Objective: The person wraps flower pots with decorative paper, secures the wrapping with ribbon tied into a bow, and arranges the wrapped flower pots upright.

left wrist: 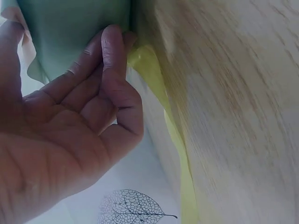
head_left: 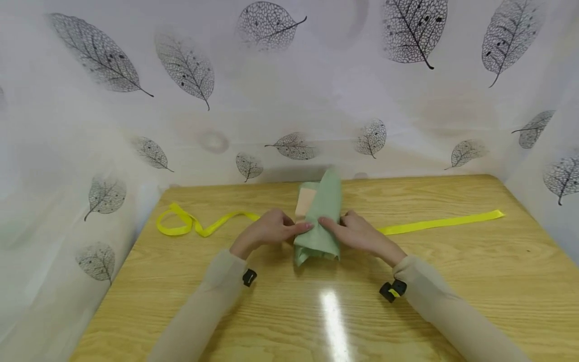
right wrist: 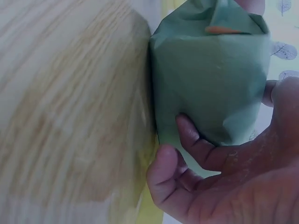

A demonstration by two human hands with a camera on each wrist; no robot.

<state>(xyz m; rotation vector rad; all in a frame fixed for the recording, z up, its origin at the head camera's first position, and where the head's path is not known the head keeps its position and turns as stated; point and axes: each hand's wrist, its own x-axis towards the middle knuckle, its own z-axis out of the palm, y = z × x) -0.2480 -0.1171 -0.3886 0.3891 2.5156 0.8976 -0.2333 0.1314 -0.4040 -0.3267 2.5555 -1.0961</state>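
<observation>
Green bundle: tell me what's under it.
The wooden table lies beneath the bundle, and yellow ribbon runs toward its base from both sides. Whether the ribbon continues unbroken underneath cannot be seen; the bundle covers that stretch.

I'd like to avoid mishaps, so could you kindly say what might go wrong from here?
The green wrapping might spring open if the left hand or right hand eases off, since nothing ties it across the top. The yellow ribbon, looped and twisted at its left end, could tangle if pulled.
</observation>
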